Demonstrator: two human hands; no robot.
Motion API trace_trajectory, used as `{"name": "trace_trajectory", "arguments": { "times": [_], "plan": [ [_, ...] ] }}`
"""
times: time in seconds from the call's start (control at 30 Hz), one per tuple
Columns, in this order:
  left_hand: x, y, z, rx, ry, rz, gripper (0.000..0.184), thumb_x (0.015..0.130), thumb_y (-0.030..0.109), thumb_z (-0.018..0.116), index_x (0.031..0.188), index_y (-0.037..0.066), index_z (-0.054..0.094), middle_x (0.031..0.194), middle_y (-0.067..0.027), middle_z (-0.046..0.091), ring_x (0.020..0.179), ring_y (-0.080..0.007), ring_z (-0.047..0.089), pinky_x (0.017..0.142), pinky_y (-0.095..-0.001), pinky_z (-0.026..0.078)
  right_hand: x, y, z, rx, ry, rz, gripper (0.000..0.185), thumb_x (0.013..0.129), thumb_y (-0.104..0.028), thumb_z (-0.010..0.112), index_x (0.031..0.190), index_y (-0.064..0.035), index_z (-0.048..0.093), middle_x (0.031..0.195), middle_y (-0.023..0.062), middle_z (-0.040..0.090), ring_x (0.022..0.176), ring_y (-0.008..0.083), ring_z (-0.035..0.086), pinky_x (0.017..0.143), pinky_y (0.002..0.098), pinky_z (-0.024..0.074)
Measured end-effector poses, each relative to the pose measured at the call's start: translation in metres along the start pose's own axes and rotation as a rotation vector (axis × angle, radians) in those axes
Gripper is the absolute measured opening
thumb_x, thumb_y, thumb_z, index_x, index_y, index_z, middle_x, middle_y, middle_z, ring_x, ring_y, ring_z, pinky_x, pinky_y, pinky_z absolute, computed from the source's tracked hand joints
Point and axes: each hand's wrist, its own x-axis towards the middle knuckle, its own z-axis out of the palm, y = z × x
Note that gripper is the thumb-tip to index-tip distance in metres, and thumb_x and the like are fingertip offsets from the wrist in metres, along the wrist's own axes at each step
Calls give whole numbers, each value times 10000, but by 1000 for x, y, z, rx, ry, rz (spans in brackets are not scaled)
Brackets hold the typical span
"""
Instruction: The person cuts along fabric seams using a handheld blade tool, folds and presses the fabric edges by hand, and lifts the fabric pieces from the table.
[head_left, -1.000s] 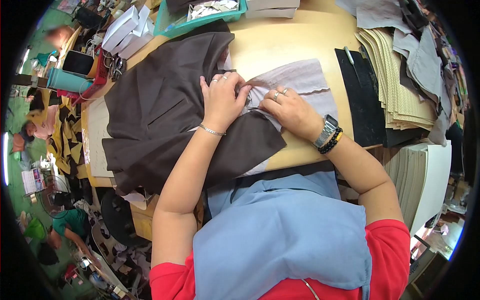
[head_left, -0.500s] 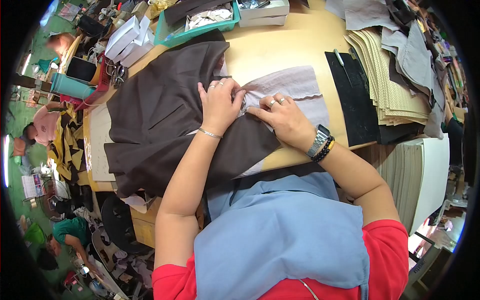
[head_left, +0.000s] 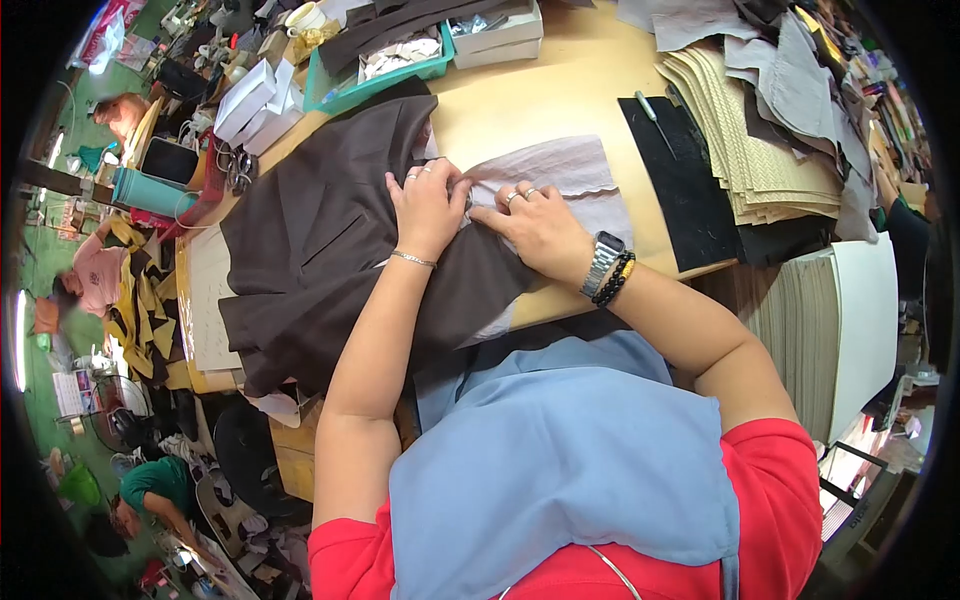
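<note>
A dark brown garment piece (head_left: 320, 220) lies spread over the table, joined to pale grey lining cloth (head_left: 560, 165) on its right. My left hand (head_left: 428, 208) is closed on the brown fabric's edge where it meets the lining, thumb against the fingers. Just to the right, my right hand (head_left: 535, 228) has its fingers curled, with the index fingertip and thumb at the same gathered spot. What lies under its fingertips is too small to make out.
A teal basket (head_left: 345, 100) and white boxes (head_left: 500, 48) stand at the back. On the right are a black sheet (head_left: 665, 180) with a pen-like tool (head_left: 648, 107), cream textured sheets (head_left: 740, 150) and a thick stack of boards (head_left: 800, 320). Co-workers appear at far left.
The view has shifted, so the table things appear further left. Both hands stay at the gathered edge; the right hand's index finger has straightened from its earlier curl.
</note>
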Motion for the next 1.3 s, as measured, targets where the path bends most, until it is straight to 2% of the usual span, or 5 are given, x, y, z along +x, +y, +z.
{"name": "trace_trajectory", "arguments": {
  "times": [0.3,0.47,0.83,1.03,1.3],
  "plan": [
    [-7,4,-3,34,112,5,145,905,285,694,962,158,653,985,16,666,1028,-239,619,1119,-686,225,-41,19,2,8,189,112,320,924,-218,605,1216,-89,592,1223,101,624,1151,273,578,1015,448,410],
    [-30,33,-11,64,63,503,255,903,313,690,1142,226,704,1079,41,674,1052,-188,620,1148,-681,90,-39,15,0,22,217,138,341,917,-262,629,1209,-86,605,1221,96,633,1173,271,577,1020,439,408],
    [-55,39,-9,248,10,438,380,909,437,664,1250,271,679,1040,40,637,1050,-165,598,1140,-702,69,-84,54,-28,-73,77,361,503,927,-354,630,1324,-52,565,1334,120,587,1293,278,515,1051,493,399],
    [-56,48,-10,263,-100,498,489,924,412,635,1340,156,610,1153,-1,583,1150,-194,547,1136,-724,68,-84,49,-37,-170,-10,438,540,922,-375,643,1356,-68,552,1394,114,544,1340,293,477,1123,553,329],
    [-57,57,-5,199,-162,473,520,927,439,619,1373,173,594,1156,-17,583,1107,-202,566,1136,-695,143,-66,20,-12,62,106,183,611,909,-479,649,1335,-50,559,1312,143,562,1272,304,506,1102,547,354]
  ]
}}
